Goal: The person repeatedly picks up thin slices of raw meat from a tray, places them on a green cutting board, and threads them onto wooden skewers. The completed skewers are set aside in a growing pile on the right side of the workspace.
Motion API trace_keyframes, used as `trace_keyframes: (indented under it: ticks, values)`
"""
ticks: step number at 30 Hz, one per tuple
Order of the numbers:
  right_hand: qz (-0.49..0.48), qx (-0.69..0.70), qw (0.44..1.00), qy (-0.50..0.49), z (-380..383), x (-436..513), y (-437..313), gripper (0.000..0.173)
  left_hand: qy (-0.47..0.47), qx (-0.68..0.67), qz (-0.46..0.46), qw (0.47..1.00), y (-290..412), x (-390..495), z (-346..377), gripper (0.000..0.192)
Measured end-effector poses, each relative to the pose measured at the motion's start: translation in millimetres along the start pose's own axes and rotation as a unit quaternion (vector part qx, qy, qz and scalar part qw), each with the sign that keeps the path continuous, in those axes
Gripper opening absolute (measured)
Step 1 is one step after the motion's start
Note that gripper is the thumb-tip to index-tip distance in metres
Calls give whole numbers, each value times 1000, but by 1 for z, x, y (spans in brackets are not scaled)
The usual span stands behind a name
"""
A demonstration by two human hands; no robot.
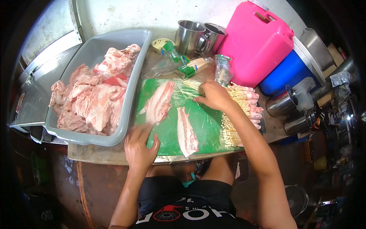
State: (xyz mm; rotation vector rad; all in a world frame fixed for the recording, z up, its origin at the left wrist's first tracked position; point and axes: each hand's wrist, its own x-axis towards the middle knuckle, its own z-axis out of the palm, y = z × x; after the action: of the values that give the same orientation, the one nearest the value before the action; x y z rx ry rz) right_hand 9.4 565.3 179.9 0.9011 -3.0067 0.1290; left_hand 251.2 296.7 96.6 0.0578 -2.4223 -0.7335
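My left hand (139, 144) is at the left edge of a green cutting board (160, 146), thumb spread from the fingers and nothing in its grasp. Its fingertips are close to the lower end of some overlapping raw pork belly slices (158, 103). One separate pork belly slice (186, 133) lies flat on the board, right of that hand. At the board's far side my right hand (214, 96) bends over loose enoki mushrooms (191, 86); its fingertips are partly hidden, so a grip is unclear. Pork-wrapped enoki bundles (243, 114) lie in rows at the board's right, partly behind my right forearm.
A grey plastic tub (130, 111) heaped with raw pork slices (97, 94) stands at left. Behind the board are packaged enoki (197, 65), stainless steel mugs (187, 37) and a small yellow bowl (160, 43). A pink jerrycan (254, 43) and a blue container (288, 74) stand back right.
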Motion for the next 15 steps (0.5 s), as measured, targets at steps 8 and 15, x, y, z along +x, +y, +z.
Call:
trace_keyframes:
  ticks: [8, 15]
  values:
    - [-54, 29, 998, 5, 1, -14, -11, 34, 2, 12, 3, 1000, -4, -4, 0, 37]
    - [-56, 66, 995, 52, 17, -6, 3, 19, 1, 1, 14, 1000, -1, -1, -1, 38]
